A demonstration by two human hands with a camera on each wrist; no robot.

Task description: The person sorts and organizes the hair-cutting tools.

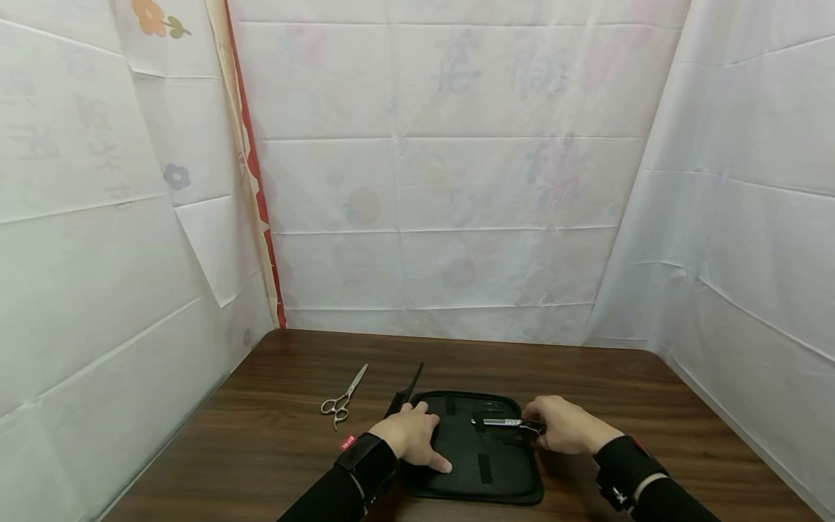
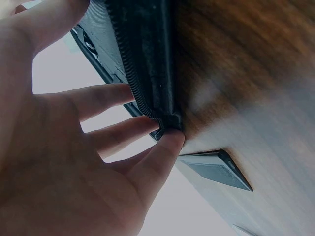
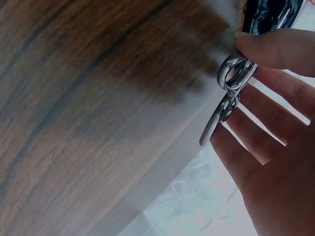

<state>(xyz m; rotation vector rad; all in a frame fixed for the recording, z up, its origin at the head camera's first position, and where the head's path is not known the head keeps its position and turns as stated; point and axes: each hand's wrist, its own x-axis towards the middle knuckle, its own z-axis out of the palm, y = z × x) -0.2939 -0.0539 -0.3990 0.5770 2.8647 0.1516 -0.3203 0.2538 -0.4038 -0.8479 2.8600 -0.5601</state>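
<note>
A black zip case (image 1: 485, 467) lies open on the wooden table (image 1: 587, 377) near its front edge. My left hand (image 1: 417, 435) presses flat on the case's left part, and its straight fingers (image 2: 123, 132) touch the zipper edge (image 2: 145, 64). My right hand (image 1: 554, 426) pinches the finger rings of a pair of silver scissors (image 1: 501, 422), whose blades point left over the case's inside. In the right wrist view the rings (image 3: 232, 78) sit between thumb and fingers (image 3: 280, 49).
A second pair of silver scissors (image 1: 342, 402) lies on the table left of the case. A black comb (image 1: 407, 388) lies by the case's far left corner. White sheets hang on three sides. A small red tag (image 1: 348, 441) shows by my left wrist.
</note>
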